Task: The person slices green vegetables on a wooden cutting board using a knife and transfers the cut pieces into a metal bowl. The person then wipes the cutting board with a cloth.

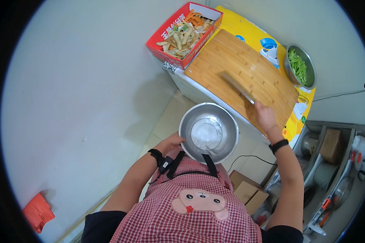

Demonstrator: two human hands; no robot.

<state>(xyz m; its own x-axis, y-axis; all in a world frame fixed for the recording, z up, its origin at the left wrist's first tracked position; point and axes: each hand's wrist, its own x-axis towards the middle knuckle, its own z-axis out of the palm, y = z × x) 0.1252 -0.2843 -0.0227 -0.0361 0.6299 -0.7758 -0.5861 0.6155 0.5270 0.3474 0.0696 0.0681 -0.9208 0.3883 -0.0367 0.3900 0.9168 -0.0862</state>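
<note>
My left hand (174,141) grips the rim of a stainless steel bowl (184,121), which is tilted so that its inside faces me. A little water or a wet scrap seems to glisten near its lower wall. In my right hand (265,117) is the handle of a kitchen knife (238,88). Its blade, seen nearly edge-on, lies over the bamboo cutting board (231,51) and points to the far left. Whether the blade touches the wood I cannot tell. The bowl is apart from the knife, in front of the table edge.
A red cardboard box (158,41) with vegetable peelings (182,36) stands left of the board. To the right, a metal bowl (313,73) holds cut green vegetable pieces (297,66). A yellow printed cover (240,16) lies under the board. Shelving (318,152) stands at lower right.
</note>
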